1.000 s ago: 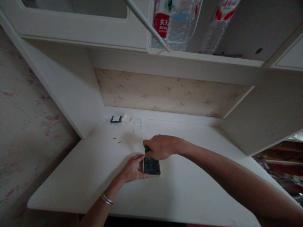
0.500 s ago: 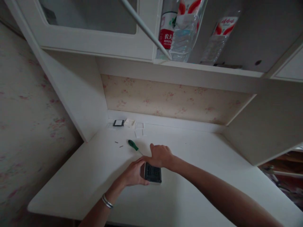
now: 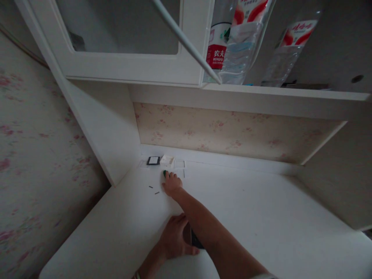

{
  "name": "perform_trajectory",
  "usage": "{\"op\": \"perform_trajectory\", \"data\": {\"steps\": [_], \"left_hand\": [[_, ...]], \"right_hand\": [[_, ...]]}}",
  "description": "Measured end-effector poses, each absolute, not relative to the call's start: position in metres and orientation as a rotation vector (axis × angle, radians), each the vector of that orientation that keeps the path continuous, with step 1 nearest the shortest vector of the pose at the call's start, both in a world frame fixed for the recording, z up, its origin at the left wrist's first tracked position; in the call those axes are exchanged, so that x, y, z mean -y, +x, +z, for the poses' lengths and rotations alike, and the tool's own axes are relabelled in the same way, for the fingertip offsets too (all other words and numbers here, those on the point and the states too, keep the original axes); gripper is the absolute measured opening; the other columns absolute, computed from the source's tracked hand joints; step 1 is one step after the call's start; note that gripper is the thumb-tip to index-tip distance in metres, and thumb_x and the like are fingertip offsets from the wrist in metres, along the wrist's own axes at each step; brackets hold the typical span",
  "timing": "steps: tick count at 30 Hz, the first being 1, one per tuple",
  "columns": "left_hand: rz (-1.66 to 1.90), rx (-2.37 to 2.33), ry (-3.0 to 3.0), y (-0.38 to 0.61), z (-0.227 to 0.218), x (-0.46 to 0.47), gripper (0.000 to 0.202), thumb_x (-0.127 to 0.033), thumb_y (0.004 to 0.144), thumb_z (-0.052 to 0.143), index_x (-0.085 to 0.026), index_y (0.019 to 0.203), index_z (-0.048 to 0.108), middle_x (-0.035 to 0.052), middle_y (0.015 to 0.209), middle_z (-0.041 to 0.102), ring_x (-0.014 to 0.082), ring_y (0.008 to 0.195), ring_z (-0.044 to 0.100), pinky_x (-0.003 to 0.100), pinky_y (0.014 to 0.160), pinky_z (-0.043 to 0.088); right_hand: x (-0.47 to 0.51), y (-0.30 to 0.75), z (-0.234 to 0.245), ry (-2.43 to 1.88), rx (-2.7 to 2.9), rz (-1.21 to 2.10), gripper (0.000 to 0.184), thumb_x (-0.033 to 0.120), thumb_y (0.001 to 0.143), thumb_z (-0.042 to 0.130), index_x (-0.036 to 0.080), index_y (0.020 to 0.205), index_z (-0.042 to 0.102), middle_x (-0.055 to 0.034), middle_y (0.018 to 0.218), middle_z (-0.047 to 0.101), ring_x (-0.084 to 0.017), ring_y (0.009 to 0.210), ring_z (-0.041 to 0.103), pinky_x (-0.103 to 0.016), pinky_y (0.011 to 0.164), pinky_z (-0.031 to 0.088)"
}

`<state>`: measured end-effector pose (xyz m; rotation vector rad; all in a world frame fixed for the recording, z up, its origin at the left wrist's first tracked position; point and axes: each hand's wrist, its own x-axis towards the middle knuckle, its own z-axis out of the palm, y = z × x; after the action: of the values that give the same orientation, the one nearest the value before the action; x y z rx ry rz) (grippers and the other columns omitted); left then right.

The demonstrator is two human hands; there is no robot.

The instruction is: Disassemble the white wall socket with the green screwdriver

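My left hand (image 3: 174,237) is closed around the edge of a dark, box-like block (image 3: 196,239) on the white desk. My right forearm crosses over this block and hides most of it. Farther back, my right hand (image 3: 173,183) has its fingers curled over a green-handled screwdriver (image 3: 164,173). Only the end of the handle shows; the hand covers the rest. Two small dark pins (image 3: 150,186) lie just left of my right hand.
Along the desk's back edge sit a black square piece with a white centre (image 3: 153,160), a whitish box-like part (image 3: 167,160) and a thin clear frame (image 3: 179,164). Overhead, a cabinet shelf holds plastic bottles (image 3: 242,46), and a pale rod (image 3: 186,40) slants down before it.
My right hand has left the dark block and reached back to the screwdriver, whose handle now lies farther back. My left hand stays on the block. The view has shifted slightly.
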<state>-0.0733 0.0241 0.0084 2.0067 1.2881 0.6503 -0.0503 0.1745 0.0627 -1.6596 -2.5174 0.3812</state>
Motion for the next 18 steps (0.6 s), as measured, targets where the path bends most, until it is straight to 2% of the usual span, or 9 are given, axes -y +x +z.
{"op": "perform_trajectory", "data": {"steps": [3,5,7,10,12,14,18], "left_hand": [[0.665,-1.305,2.018,-0.073,0.010,-0.023,0.093,-0.052,0.044,0.085,-0.034,0.129,0.052,0.0053,0.134,0.056,0.0334,0.117,0.053,0.043,0.103,0.037],[0.678,-1.309,2.026,-0.073,0.012,-0.022,0.095,-0.051,0.045,0.085,-0.031,0.131,0.050,0.0061,0.133,0.056,0.0327,0.116,0.053,0.043,0.103,0.037],[0.671,-1.309,2.035,-0.073,0.014,-0.021,0.098,-0.051,0.044,0.085,-0.026,0.131,0.049,0.0079,0.133,0.055,0.0329,0.117,0.052,0.043,0.103,0.037],[0.656,-1.320,2.029,-0.074,0.016,-0.022,0.098,-0.048,0.043,0.087,-0.023,0.130,0.049,0.0084,0.132,0.055,0.0321,0.116,0.052,0.043,0.103,0.037],[0.658,-1.324,2.026,-0.075,0.015,-0.022,0.098,-0.046,0.043,0.087,-0.024,0.130,0.050,0.0075,0.131,0.055,0.0311,0.116,0.052,0.041,0.102,0.038],[0.669,-1.318,2.039,-0.075,0.014,-0.023,0.098,-0.046,0.043,0.087,-0.024,0.131,0.049,0.0070,0.131,0.055,0.0306,0.116,0.052,0.040,0.102,0.038],[0.706,-1.310,2.066,-0.075,0.012,-0.021,0.094,-0.044,0.045,0.087,-0.024,0.129,0.049,0.0061,0.127,0.056,0.0295,0.113,0.053,0.040,0.099,0.038]], "right_hand": [[-0.186,-0.059,0.063,-1.698,2.475,0.409,0.041,0.034,0.093,0.055,0.016,0.129,0.050,-0.0120,0.126,0.054,-0.025,0.109,0.056,-0.044,0.088,0.049],[-0.190,-0.060,0.068,-1.699,2.467,0.436,0.035,0.035,0.093,0.056,0.017,0.122,0.055,-0.0086,0.123,0.057,-0.022,0.103,0.059,-0.044,0.086,0.051],[-0.190,-0.055,0.077,-1.670,2.467,0.466,0.040,0.030,0.091,0.059,0.015,0.126,0.052,-0.0120,0.122,0.057,-0.023,0.102,0.061,-0.042,0.085,0.051],[-0.185,-0.033,0.099,-1.597,2.438,0.488,0.063,0.017,0.085,0.059,0.013,0.142,0.033,-0.0194,0.123,0.057,-0.028,0.103,0.062,-0.037,0.083,0.049],[-0.176,-0.007,0.116,-1.541,2.399,0.500,0.074,0.019,0.082,0.058,0.017,0.146,0.020,-0.0152,0.118,0.062,-0.027,0.103,0.063,-0.034,0.083,0.047],[-0.162,0.026,0.132,-1.520,2.349,0.501,0.076,0.023,0.080,0.057,0.021,0.145,0.017,-0.0098,0.107,0.066,-0.025,0.097,0.064,-0.032,0.080,0.047],[-0.119,0.086,0.155,-1.379,2.134,0.546,0.058,0.023,0.077,0.055,0.025,0.130,0.031,0.0023,0.076,0.062,-0.019,0.066,0.063,-0.027,0.064,0.045]]}}
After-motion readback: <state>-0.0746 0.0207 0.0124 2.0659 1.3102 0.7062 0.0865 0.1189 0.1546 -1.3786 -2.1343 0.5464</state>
